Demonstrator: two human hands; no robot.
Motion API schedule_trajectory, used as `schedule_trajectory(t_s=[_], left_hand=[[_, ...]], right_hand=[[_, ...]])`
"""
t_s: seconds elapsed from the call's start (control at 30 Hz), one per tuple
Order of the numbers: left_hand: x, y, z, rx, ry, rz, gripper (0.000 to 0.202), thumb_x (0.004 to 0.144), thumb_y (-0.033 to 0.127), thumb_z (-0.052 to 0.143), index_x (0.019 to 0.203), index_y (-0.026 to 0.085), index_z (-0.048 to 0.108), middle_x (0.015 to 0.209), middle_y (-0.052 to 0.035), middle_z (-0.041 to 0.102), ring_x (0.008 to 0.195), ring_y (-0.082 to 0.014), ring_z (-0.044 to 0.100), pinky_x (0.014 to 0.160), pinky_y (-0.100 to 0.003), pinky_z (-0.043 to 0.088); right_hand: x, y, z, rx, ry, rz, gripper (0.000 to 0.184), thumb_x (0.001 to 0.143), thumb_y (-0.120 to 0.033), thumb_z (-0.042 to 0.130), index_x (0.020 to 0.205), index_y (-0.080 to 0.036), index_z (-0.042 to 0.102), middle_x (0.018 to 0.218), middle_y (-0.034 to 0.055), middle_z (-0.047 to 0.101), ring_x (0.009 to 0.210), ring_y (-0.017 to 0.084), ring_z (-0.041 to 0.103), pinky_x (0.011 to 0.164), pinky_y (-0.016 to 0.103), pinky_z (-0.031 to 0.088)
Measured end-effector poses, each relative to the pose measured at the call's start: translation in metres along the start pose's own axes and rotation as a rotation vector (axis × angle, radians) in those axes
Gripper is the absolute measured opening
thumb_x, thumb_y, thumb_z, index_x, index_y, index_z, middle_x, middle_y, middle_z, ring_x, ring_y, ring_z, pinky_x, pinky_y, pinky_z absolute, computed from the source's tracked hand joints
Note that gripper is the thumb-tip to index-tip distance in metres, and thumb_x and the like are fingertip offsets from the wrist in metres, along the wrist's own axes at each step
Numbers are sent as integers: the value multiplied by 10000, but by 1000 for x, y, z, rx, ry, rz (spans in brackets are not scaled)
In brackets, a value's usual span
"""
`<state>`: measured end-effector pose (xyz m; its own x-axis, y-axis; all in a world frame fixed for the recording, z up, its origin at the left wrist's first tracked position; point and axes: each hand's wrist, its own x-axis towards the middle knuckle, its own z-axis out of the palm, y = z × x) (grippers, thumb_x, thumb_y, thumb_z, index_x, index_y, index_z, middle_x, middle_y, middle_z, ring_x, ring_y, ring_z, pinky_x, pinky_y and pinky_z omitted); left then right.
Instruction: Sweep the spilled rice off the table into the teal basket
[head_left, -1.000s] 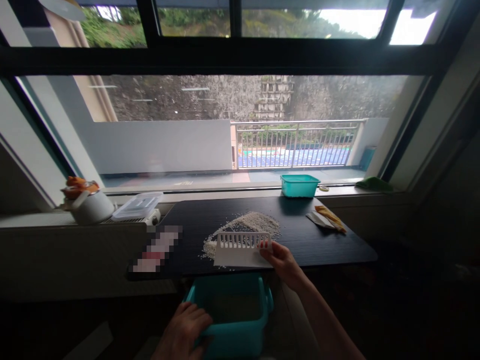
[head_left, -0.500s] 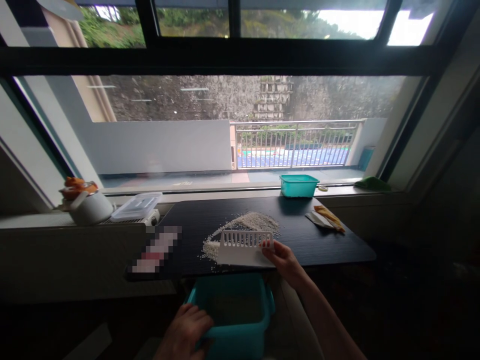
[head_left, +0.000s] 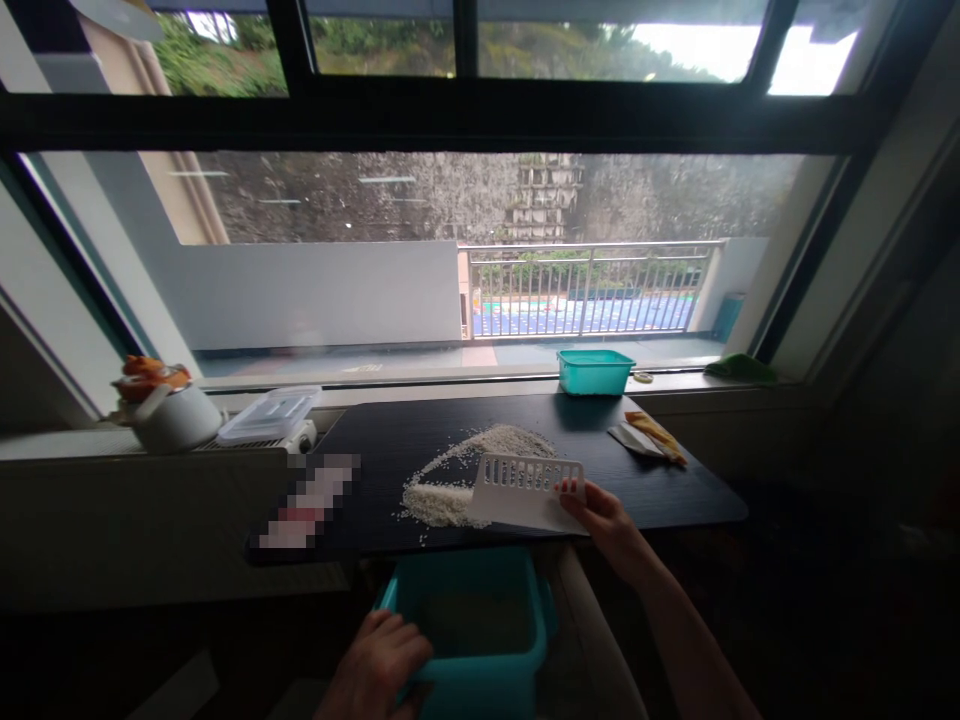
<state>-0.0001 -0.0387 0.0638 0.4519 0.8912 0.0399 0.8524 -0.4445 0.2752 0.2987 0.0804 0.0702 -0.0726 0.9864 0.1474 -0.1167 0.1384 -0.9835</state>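
My right hand (head_left: 606,512) is closed on the right end of a white plastic scraper (head_left: 525,500) with a row of slots along its top. The scraper stands tilted on the dark table, its left edge against a pile of small white grains (head_left: 439,503). More grains (head_left: 510,438) lie in a band behind it, some visible through the slots. Below the table's front edge is a teal plastic bin (head_left: 480,665), its inside dim. My left hand (head_left: 386,650) grips the bin's left rim, with the fingers curled over it and the thumb low at the outside.
The dark table (head_left: 375,440) reaches to the window. A smaller teal basket (head_left: 596,372) stands at its back edge. To the right lies a yellow and white packet (head_left: 651,438); a blurred-out item (head_left: 311,500) lies left. A pot (head_left: 180,418) and clear lid (head_left: 271,413) rest beside the table.
My right hand has moved the scraper to the right, away from the left part of the front grains, which now show more. My left hand stays on the bin.
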Motion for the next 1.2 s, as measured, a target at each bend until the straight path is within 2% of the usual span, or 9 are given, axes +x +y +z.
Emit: schedule_trajectory(t_s=[0.13,0.3,0.5,0.8,1.2], left_hand=[[1,1,-1,-13,-13,4,110,807,248,537,724,194,588,788,-23,646,790,-216,591,843,-398,413],[-1,5,-3,-15,7,3,100,799,226,550,709,198,583,787,-13,646,801,-210,585,853,-388,411],[-1,5,-3,-16,-8,-9,58,776,204,560,726,200,589,796,-9,645,821,-211,584,875,-393,400],[-1,5,-2,-34,12,-18,62,763,178,550,749,194,608,810,-16,648,838,-221,591,894,-411,391],[0,1,0,-41,-47,-37,44,763,195,566,734,188,598,812,-23,652,831,-219,584,872,-406,386]], right_hand=[[-4,2,-4,29,-10,27,423,613,-505,760,878,-181,708,862,51,711,818,236,612,756,355,481],[-2,2,2,64,36,21,406,623,-487,761,884,-182,701,846,36,701,811,226,606,768,347,467],[0,0,11,77,-52,51,358,651,-462,750,879,-191,698,852,30,702,811,217,603,734,320,467],[-2,-2,16,60,-102,46,324,686,-456,725,880,-199,695,861,21,692,806,196,584,719,289,455],[-10,-5,9,61,-88,79,326,674,-451,737,862,-189,686,841,28,680,778,196,580,697,295,454]])
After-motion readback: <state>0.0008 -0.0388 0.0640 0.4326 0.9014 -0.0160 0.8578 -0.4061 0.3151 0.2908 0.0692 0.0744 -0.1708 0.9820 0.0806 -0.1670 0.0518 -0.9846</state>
